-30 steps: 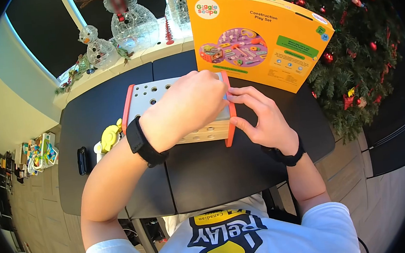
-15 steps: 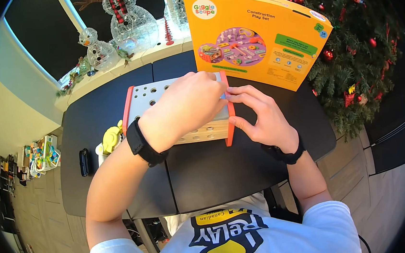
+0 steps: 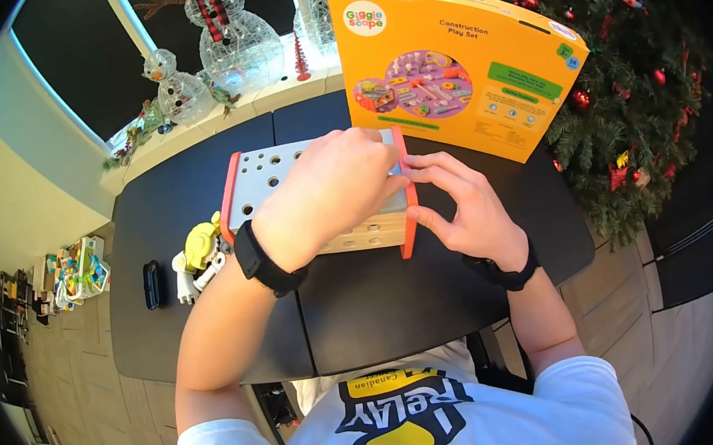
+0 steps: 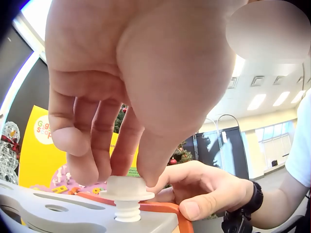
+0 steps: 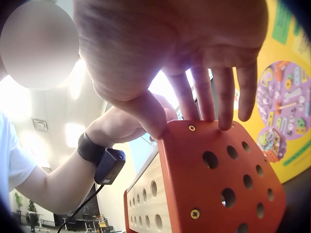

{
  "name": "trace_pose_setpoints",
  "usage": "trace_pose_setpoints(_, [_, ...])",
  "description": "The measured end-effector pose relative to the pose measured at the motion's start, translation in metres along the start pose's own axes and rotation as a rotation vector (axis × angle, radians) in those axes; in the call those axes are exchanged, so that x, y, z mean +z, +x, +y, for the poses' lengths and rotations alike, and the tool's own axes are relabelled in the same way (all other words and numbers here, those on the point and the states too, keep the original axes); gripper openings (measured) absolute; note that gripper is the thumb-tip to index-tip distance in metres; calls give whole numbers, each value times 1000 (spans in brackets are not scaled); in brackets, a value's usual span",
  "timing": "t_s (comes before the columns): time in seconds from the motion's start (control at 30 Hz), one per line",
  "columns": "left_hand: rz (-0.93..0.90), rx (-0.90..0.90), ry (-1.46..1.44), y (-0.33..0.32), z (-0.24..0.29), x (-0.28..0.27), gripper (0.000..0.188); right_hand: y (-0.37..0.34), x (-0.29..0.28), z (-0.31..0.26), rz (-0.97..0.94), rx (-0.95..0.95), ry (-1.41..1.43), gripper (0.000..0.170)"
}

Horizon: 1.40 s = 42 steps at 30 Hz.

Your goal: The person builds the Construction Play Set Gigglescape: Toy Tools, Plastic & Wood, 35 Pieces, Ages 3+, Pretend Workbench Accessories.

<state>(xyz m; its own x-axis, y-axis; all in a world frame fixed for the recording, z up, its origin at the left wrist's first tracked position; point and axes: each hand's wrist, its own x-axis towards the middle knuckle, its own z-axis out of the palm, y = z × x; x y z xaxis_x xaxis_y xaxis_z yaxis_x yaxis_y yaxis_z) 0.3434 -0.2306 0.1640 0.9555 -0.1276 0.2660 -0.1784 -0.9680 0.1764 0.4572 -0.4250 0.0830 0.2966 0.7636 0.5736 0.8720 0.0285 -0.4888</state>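
My left hand (image 3: 332, 186) reaches over a toy toolbox (image 3: 286, 196) with a grey holed top, pale wooden sides and red ends. In the left wrist view its thumb and forefinger pinch the head of a white toy bolt (image 4: 126, 187). The bolt stands upright in the grey top near the right end, part of its thread showing above the surface. My right hand (image 3: 470, 208) holds the near corner of the red end panel (image 5: 214, 187). Its fingertips lie along the panel's top edge, the thumb on the front edge.
Behind the toolbox stands a yellow play set box (image 3: 486, 50). Left of it lie a green-and-white toy (image 3: 202, 246) and a small black case (image 3: 152, 284) on the black table (image 3: 397, 304). A decorated tree (image 3: 620, 132) rises at the right, past the table's edge.
My left forearm has swung slightly rightward, uncovering more of the green-and-white toy. The left hand stays over the same spot on the toolbox; the right hand holds its place.
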Motion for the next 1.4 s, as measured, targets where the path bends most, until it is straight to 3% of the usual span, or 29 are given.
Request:
trace_pose_setpoints(0.27, [10, 250, -216, -4, -18, 4, 14, 0, 0, 0, 0, 1, 7, 37])
trace_pose_setpoints(0.37, [8, 242, -320, -3, -15, -1, 15, 0, 0, -2, 4, 12, 9, 37])
trace_pose_setpoints(0.47, [79, 155, -226, -5, -10, -1, 16, -1, 0, 0, 3, 14, 22, 37])
trace_pose_setpoints(0.57, [14, 52, -92, -4, -11, 6, 17, 0, 0, 0, 6, 6, 14, 37])
trace_pose_setpoints(0.67, [-58, 55, -92, -4, -10, 3, 18, 0, 0, 0, 4, 5, 4, 37])
trace_pose_setpoints(0.77, [-25, 220, -212, -5, -20, 3, 19, 0, -1, 0, 3, 9, 11, 37])
trace_pose_setpoints(0.87, [-12, 231, -259, -5, -17, -2, 20, 0, -1, -1, 1, 17, 14, 37])
trace_pose_setpoints(0.97, [71, 165, -170, -5, -11, -7, 19, 0, 0, 0, 5, 7, 14, 37])
trace_pose_setpoints(1.07, [-81, 25, -47, -1, -9, -4, 18, 0, 0, 1, 6, 8, 1, 38])
trace_pose_setpoints(1.17, [-108, 32, -2, 0, -9, 2, 16, -1, 0, 1, 6, 10, 3, 38])
trace_pose_setpoints(1.37, [-28, 283, -142, -1, -16, 1, 15, 0, -1, 1, 3, 3, 11, 38])
trace_pose_setpoints(1.4, [-76, 244, -170, 0, -16, -2, 16, 0, -1, 1, 3, 4, 12, 38])
